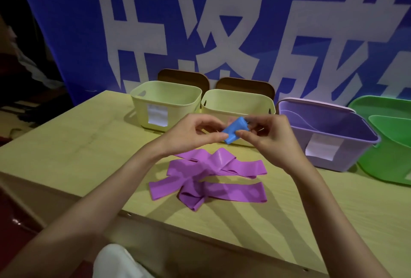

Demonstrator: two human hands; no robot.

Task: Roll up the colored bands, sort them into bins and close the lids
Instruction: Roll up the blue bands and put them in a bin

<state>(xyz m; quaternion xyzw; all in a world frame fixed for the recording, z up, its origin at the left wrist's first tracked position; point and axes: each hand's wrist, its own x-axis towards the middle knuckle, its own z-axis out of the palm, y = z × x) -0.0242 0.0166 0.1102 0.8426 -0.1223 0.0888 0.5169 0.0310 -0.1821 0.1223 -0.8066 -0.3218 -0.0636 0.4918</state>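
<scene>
A rolled blue band (234,130) is held in the air above the table, in front of the bins. My left hand (195,134) pinches its left end and my right hand (265,136) pinches its right end. Below them several purple bands (206,176) lie flat and crossed on the wooden table (66,155). Two pale yellow bins (165,104) (238,104) stand open at the back, each with a white label. A purple bin (324,133) and a green bin (387,139) stand open to the right.
Two brown lids (183,78) (245,86) lean upright behind the yellow bins against a blue banner. The table's front edge runs diagonally under my forearms. A white object (115,262) shows at the bottom.
</scene>
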